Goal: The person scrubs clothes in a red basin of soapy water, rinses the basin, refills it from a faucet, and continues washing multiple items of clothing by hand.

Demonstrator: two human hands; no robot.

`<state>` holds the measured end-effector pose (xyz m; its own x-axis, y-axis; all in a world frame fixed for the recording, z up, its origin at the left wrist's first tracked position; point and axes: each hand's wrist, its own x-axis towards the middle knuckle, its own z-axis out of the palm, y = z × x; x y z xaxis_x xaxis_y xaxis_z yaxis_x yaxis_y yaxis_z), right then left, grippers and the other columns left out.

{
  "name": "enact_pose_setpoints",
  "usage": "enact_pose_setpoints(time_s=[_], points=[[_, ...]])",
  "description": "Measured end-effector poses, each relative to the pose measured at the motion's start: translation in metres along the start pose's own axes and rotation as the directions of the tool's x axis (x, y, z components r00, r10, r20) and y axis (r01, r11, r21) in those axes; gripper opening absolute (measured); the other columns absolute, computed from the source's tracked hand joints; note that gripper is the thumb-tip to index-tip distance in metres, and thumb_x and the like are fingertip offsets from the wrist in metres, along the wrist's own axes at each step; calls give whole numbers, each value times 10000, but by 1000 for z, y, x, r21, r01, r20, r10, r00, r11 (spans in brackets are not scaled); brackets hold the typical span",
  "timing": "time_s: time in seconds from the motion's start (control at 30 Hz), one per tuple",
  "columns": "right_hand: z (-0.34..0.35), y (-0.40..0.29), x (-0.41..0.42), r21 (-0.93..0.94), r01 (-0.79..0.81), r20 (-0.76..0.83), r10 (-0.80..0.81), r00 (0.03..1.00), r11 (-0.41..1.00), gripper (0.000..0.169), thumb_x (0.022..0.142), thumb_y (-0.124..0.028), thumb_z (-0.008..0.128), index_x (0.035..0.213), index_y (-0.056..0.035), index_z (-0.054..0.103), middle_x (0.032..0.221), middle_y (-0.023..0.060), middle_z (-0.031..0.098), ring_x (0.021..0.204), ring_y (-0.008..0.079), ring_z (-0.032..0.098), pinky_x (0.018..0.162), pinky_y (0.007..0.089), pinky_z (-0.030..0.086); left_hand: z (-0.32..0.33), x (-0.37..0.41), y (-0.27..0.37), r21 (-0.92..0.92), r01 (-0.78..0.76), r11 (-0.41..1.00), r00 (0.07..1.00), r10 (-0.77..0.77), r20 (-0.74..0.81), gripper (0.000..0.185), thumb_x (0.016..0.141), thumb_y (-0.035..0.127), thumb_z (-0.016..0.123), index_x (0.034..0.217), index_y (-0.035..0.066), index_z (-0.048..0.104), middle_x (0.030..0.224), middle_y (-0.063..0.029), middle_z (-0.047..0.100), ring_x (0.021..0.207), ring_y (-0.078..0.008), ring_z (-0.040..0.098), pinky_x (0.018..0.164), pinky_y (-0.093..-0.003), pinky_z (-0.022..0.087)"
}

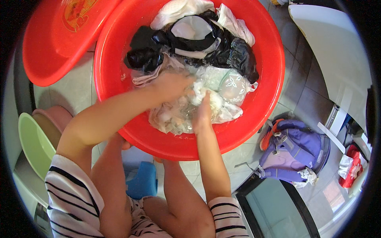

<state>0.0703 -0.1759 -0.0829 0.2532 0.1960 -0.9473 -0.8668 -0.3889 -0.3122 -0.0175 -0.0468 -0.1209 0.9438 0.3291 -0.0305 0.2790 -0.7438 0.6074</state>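
A big round red plastic basin (256,125) in front of me holds soapy water and wet laundry. Between my hands is a bunched white cloth (218,101), partly under water. My right hand (204,111) grips its near left side, with the fingers partly hidden. My left hand (178,83), blurred by motion, reaches in from the left, its fingertips at the cloth; its grip is unclear. A pale bra cup with a leaf pattern (233,89) floats to the right. Beyond lie black garments (146,58), a black bra with pale cup linings (192,28) and white fabric (181,10).
A second red basin (41,56) leans at the upper left. Green (34,142) and pink (56,114) basins stand at the left. A blue plastic stool (144,181) is between my legs. To the right, a purple backpack (297,148) lies on the tiled floor (293,86).
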Motion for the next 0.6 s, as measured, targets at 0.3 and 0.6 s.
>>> enact_pose_setpoints(time_s=[0.3,0.6], points=[[-2,-3,-6,10,-2,-42,2,999,1000,531,961,-406,372,1334,-30,348,1323,167,406,1152,280,414,994,393,323,11,16,-15,-145,67,987,994,-52,100,361,782,205,577,1138,149,548,1063,-152,581,900,-331,598,753,-420,485],[-30,-55,-160,285,382,141,-433,891,879,545,924,-305,470,1344,9,324,1347,158,412,1241,287,408,1025,431,342,-102,1,38,-665,338,666,801,168,575,401,893,317,519,1220,85,532,965,-125,634,894,-238,604,792,-351,463]])
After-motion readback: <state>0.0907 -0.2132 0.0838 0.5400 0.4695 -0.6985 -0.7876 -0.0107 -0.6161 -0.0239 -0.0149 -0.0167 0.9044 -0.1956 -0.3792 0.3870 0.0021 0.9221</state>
